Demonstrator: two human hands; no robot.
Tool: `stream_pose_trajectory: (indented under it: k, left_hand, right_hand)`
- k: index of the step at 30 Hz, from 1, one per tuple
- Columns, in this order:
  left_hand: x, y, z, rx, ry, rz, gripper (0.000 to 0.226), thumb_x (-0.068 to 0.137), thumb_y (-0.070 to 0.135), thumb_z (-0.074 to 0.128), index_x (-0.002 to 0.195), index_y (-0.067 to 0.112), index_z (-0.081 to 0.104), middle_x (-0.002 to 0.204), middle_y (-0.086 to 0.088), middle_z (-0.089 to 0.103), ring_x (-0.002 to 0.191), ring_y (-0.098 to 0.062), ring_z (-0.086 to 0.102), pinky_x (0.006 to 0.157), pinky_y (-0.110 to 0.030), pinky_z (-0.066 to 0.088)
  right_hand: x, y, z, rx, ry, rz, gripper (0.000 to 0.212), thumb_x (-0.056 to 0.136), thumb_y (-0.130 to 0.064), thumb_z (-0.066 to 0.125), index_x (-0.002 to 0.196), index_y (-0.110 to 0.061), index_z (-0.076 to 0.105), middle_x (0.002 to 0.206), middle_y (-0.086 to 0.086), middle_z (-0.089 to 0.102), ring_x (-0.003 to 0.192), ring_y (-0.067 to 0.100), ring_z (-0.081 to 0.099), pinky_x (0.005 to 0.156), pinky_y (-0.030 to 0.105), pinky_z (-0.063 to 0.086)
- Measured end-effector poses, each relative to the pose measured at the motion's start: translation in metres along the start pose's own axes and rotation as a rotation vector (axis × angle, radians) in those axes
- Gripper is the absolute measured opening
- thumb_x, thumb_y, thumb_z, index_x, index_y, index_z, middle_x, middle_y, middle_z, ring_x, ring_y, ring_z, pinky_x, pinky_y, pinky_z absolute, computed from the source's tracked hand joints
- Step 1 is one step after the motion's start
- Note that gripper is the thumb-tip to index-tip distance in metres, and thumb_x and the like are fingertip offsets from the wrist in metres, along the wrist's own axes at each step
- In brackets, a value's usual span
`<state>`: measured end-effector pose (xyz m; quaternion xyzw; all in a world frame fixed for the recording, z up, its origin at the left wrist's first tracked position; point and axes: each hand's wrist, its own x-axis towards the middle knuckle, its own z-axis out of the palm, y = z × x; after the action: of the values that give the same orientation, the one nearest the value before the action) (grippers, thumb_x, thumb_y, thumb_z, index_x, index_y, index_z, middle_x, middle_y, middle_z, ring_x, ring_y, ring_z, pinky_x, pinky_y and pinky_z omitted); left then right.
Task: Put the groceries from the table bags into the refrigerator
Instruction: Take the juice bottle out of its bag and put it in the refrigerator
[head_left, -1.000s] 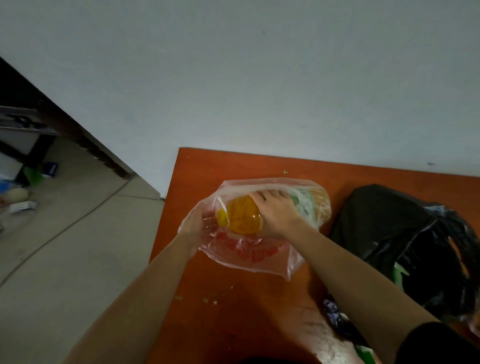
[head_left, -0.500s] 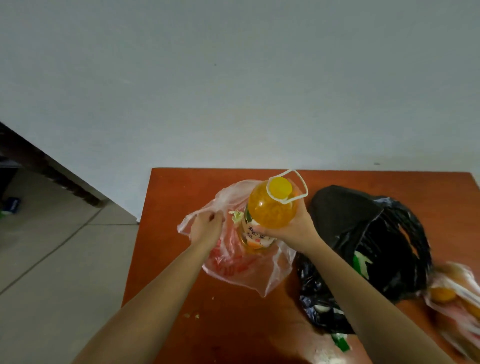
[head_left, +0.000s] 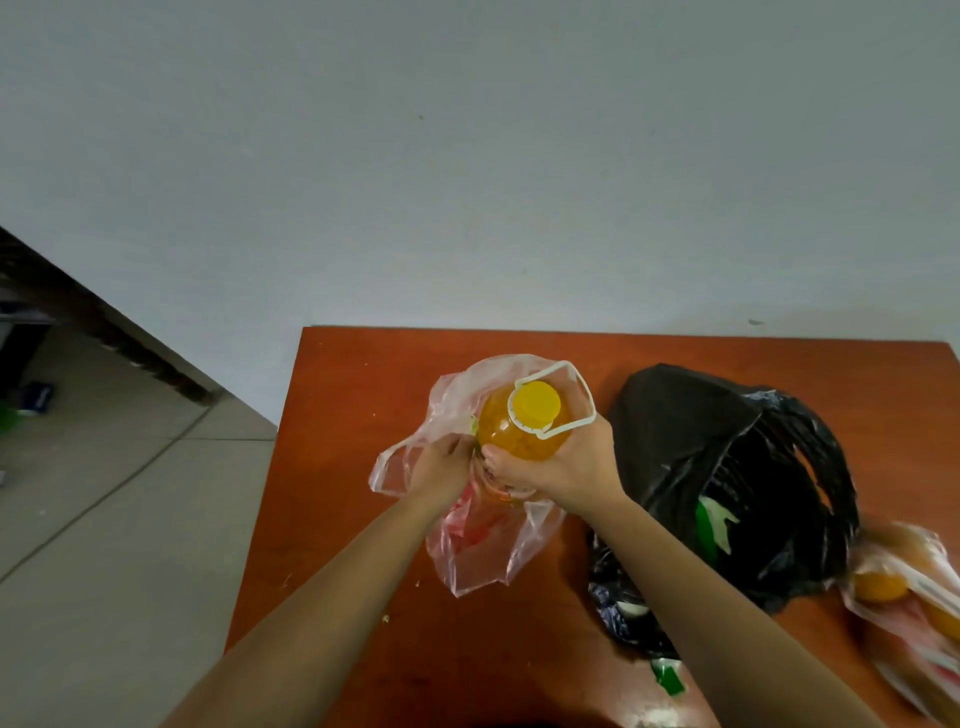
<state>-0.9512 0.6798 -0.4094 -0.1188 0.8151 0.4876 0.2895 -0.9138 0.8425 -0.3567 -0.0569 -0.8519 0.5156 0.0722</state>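
The reddish-brown wooden bench (head_left: 363, 519) fills the lower right of the view, its back edge against a pale wall and its left edge dropping to grey tiled floor (head_left: 104, 545). No refrigerator is in view. Right of centre lies a crumpled black plastic bag (head_left: 691, 447), with a blurred clear bag of orange items (head_left: 909, 597) at the bench's far right edge. Near the left half sits a thin translucent pink-tinted plastic bag (head_left: 488, 551), its mouth open upward.

Rising from that mouth is the large orange-liquid bottle with a yellow cap and white carry handle (head_left: 519, 431). Its long axis stands nearly upright, cap toward the camera, lower body and label inside the bag. The right hand (head_left: 566, 467) is closed around the bottle's shoulder from the right, fingers wrapping its near side. The left hand (head_left: 441, 462) is pinched shut on the bag's rim just left of the bottle, touching it.

The move probably turns on pulling the bottle straight up along its axis while the left hand pins the bag down. Above the bottle the space is clear; the black bag crowds the right side, so leftward past the bench edge looks the freest way out.
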Motion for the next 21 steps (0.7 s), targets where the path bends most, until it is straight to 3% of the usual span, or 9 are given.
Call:
stream_pose_trajectory:
  k: [3,7,9,11,14,16,18,21]
  left_hand:
    - [-0.009,0.005,-0.002,0.121,0.022,0.077,0.033,0.102,0.018,0.041,0.126,0.017,0.064,0.087,0.004,0.068,0.054,-0.011,0.054,0.049,-0.023,0.043]
    - [-0.017,0.02,-0.004,0.193,0.059,0.127,0.031,0.107,0.026,0.036,0.121,0.016,0.062,0.084,0.001,0.066,0.058,-0.008,0.054,0.052,-0.02,0.043]
    - [-0.017,0.029,-0.004,0.202,0.121,0.141,0.038,0.107,0.037,0.03,0.12,0.016,0.06,0.094,0.0,0.066,0.08,-0.013,0.063,0.07,-0.028,0.052]
    - [-0.019,0.042,-0.005,0.144,0.156,0.153,0.045,0.106,0.045,0.025,0.116,0.017,0.058,0.106,0.001,0.065,0.102,-0.018,0.062,0.091,-0.037,0.051]
    - [-0.033,0.068,-0.006,0.016,0.188,0.202,0.052,0.105,0.05,0.023,0.123,0.016,0.057,0.12,0.003,0.061,0.116,-0.013,0.052,0.102,-0.03,0.037]
    - [-0.036,0.083,-0.008,-0.052,0.223,0.216,0.059,0.101,0.059,0.023,0.134,0.021,0.054,0.132,-0.002,0.06,0.126,-0.022,0.053,0.107,-0.039,0.04]
    - [-0.043,0.099,-0.013,-0.177,0.19,0.167,0.071,0.094,0.073,0.024,0.135,0.023,0.055,0.135,-0.005,0.061,0.123,-0.027,0.057,0.106,-0.048,0.044]
    - [-0.052,0.117,-0.017,-0.376,0.058,0.094,0.061,0.094,0.072,0.03,0.102,0.028,0.072,0.102,-0.005,0.076,0.099,-0.025,0.07,0.095,-0.051,0.054]
  right_hand:
    - [0.011,-0.005,-0.006,0.03,0.082,0.102,0.079,0.053,-0.063,0.089,0.12,-0.037,0.054,0.102,-0.024,0.066,0.096,-0.001,0.066,0.085,0.027,0.058]
    - [0.025,-0.007,-0.022,0.217,0.23,0.307,0.086,0.044,-0.066,0.085,0.119,-0.036,0.055,0.102,-0.02,0.064,0.1,0.01,0.067,0.091,0.039,0.058]
    - [0.031,-0.012,-0.035,0.343,0.297,0.362,0.074,0.049,-0.056,0.091,0.112,-0.036,0.058,0.103,-0.015,0.066,0.099,0.013,0.067,0.087,0.038,0.057]
    - [0.036,-0.023,-0.046,0.457,0.351,0.357,0.069,0.055,-0.045,0.093,0.115,-0.033,0.062,0.104,-0.01,0.071,0.099,0.013,0.069,0.083,0.036,0.058]
    - [0.041,-0.047,-0.066,0.582,0.407,0.305,0.059,0.058,-0.039,0.092,0.109,-0.033,0.064,0.101,-0.009,0.073,0.093,0.012,0.072,0.08,0.036,0.06]
    - [0.042,-0.067,-0.079,0.621,0.432,0.253,0.062,0.058,-0.04,0.09,0.113,-0.03,0.064,0.103,-0.008,0.074,0.093,0.01,0.072,0.078,0.034,0.06]
    - [0.038,-0.084,-0.089,0.644,0.471,0.203,0.063,0.062,-0.036,0.09,0.118,-0.026,0.064,0.106,-0.006,0.073,0.094,0.011,0.072,0.078,0.033,0.06]
    - [0.023,-0.105,-0.1,0.666,0.517,0.123,0.069,0.061,-0.035,0.093,0.121,-0.022,0.063,0.107,-0.003,0.074,0.095,0.012,0.072,0.073,0.028,0.058]
